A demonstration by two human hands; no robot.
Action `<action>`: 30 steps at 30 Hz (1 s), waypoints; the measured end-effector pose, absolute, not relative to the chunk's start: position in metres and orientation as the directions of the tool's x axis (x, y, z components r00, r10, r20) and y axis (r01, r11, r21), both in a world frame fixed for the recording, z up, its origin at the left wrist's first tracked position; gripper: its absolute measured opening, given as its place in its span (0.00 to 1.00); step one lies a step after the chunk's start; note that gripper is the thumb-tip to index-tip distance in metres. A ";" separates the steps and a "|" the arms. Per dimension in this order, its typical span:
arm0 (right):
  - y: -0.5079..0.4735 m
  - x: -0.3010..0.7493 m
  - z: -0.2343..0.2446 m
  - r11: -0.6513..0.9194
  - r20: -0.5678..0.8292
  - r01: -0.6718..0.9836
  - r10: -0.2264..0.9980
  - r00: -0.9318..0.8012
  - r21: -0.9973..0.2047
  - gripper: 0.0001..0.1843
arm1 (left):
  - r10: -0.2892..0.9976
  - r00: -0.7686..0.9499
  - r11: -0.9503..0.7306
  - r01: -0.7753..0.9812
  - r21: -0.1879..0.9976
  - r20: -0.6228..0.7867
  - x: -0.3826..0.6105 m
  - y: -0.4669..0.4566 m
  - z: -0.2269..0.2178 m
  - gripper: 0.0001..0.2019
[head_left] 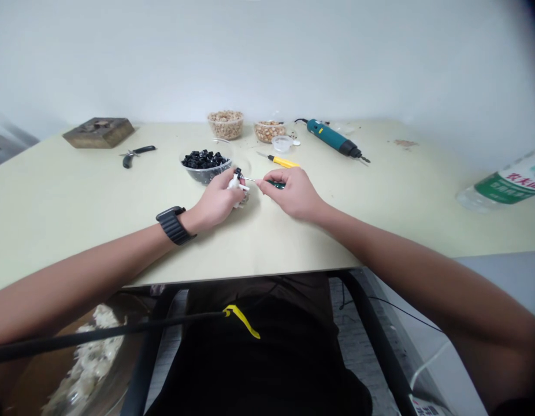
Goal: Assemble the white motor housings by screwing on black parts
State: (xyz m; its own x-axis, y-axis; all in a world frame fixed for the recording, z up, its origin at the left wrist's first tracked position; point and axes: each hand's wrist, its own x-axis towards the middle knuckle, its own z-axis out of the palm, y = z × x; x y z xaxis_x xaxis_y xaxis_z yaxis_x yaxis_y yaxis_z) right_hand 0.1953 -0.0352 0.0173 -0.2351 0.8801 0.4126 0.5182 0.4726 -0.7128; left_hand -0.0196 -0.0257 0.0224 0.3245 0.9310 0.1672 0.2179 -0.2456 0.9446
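My left hand [214,202] grips a small white plastic part [235,185] with a black piece at its top, and my fingers hide much of it. My right hand [291,193] pinches a small green-handled screwdriver [276,184]. Its thin metal shaft points left, with the tip at the black piece. Just behind my left hand stands a clear bowl of small black parts [205,164]. My hands are close together above the pale tabletop [77,199].
Along the back stand two clear cups of tan pieces [225,125], a teal electric screwdriver [332,137], a yellow-handled tool [283,162], pliers [137,155] and a wooden block [98,133]. A plastic bottle [505,184] lies at the right edge.
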 end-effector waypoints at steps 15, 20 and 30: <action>-0.033 0.194 0.021 0.461 0.409 0.537 0.885 -0.221 -0.707 0.12 | 0.943 0.325 -0.113 0.120 0.986 0.069 -0.020 -0.017 0.025 0.10; -0.035 0.193 0.021 0.482 0.388 0.719 0.868 -0.311 -0.501 0.15 | 0.954 0.296 -0.070 0.076 0.995 0.044 -0.018 -0.015 0.025 0.09; -0.038 0.194 0.016 0.490 0.402 0.864 0.773 -0.491 0.113 0.31 | 0.932 0.358 -0.095 0.093 0.991 0.056 -0.018 -0.022 0.026 0.10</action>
State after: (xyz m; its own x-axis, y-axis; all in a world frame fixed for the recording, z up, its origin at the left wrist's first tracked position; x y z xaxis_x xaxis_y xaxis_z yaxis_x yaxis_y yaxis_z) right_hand 0.1943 -0.0383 0.0164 -0.4908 0.7729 0.4022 0.8643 0.4900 0.1132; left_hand -0.0184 -0.0223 0.0262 0.3577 0.9322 0.0561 0.0931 -0.0954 0.9911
